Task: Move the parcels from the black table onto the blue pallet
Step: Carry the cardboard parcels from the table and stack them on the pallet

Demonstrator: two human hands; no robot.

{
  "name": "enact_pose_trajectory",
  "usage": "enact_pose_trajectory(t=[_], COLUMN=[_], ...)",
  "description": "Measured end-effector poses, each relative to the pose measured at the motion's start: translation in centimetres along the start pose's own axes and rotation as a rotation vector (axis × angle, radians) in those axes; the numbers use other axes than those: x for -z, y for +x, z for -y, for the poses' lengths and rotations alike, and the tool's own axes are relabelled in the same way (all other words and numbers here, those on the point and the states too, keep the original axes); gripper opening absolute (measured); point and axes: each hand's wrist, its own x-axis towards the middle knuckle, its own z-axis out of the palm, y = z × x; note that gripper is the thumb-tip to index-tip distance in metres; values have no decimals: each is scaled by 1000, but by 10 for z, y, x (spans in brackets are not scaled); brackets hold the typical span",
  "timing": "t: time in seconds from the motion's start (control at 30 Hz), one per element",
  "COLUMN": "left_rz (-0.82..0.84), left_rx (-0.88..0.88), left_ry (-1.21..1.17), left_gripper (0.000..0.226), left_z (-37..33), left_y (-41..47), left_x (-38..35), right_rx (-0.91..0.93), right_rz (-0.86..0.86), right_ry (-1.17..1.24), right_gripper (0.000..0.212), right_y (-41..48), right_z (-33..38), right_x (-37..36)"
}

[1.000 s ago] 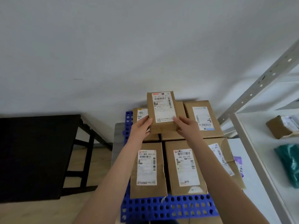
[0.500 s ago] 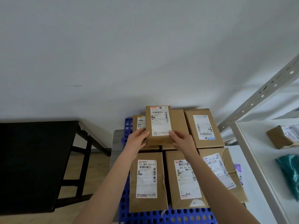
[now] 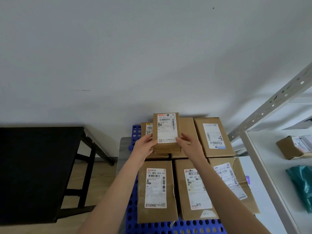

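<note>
A small brown parcel (image 3: pixel 166 132) with a white label sits on top of the back row of parcels on the blue pallet (image 3: pixel 175 227). My left hand (image 3: pixel 144 146) grips its near left corner and my right hand (image 3: pixel 190 146) grips its near right corner. Several larger brown parcels lie flat on the pallet, among them a front left parcel (image 3: pixel 156 191), a front middle parcel (image 3: pixel 194 190) and a back right parcel (image 3: pixel 213 136). The black table (image 3: pixel 33 166) stands to the left, no parcel showing on its visible top.
A white wall rises right behind the pallet. A grey metal shelf rack (image 3: pixel 270 105) stands to the right, holding a brown parcel (image 3: pixel 293 146) and a green bag (image 3: pixel 302 186). Wooden floor shows between the table and the pallet.
Both hands have carried the small parcel lower and slightly toward the back row, and it now rests on the parcels there. The view has tilted upward a little.
</note>
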Motion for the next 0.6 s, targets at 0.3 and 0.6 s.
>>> enact_pose_trajectory(t=[0.3,0.6], left_rz=[6,-63], left_rx=[17,-55], left_ry=[-3,82], left_gripper=[46,43], left_z=[5,2], left_y=[-1,-6], left_x=[-1,11], right_rx=[-1,17], right_rz=[-15,-28], right_ry=[-30,10], right_gripper=[51,47], right_y=[-5,-13], right_z=[4,16], right_x=[2,6])
